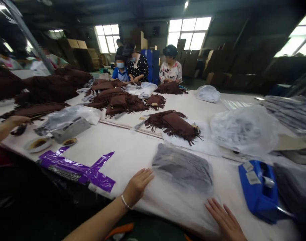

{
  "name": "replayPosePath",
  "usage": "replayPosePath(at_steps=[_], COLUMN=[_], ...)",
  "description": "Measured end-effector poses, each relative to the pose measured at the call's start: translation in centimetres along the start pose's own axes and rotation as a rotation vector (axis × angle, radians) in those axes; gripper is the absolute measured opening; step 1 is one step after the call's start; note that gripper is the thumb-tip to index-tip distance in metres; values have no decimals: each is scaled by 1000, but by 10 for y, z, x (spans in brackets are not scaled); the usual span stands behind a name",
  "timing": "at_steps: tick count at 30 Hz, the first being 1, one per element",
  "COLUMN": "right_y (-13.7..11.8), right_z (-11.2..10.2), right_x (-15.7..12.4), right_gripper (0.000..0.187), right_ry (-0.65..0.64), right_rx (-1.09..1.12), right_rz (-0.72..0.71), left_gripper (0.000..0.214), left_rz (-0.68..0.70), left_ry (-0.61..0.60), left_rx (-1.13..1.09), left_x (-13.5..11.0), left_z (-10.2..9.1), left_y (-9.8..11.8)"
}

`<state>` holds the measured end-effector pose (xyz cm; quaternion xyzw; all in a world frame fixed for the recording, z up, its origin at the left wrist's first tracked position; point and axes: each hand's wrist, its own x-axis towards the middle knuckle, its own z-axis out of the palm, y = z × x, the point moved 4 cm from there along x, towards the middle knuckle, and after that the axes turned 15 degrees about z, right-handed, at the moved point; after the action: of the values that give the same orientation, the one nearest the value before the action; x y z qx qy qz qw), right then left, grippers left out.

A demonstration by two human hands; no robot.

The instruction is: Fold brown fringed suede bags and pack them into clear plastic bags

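Bundle, plastic-bagged, between left grip, right grip, both uncurled.

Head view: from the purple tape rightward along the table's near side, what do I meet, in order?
Purple tape → left hand → flat bag → right hand → blue dispenser.

This looks like a textile packing workshop, with fringed brown cloths, a bagged bundle, a blue tape dispenser and stacked cartons around a long bench.

There are two dishes, one tape dispenser.
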<state>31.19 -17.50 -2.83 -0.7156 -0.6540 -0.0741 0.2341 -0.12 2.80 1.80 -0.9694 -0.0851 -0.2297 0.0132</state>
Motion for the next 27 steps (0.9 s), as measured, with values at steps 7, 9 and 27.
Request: replayPosePath(at_steps=[7, 9, 27], right_y=[-8, -1, -66], right_z=[-2, 2, 50], right_x=[-7, -13, 128], right_gripper=[64, 60, 68], right_ry=[-262, -377, -244], right_rx=[-111, -122, -71], right_rz=[-23, 7, 71], left_gripper=[66, 68, 64], left_rz=[162, 167, 278], left_ry=[-308, -403, -320], left_rx=[-156, -216, -117], left_x=[-10, -8, 0], left_z=[13, 16, 34], left_y=[1, 6, 4])
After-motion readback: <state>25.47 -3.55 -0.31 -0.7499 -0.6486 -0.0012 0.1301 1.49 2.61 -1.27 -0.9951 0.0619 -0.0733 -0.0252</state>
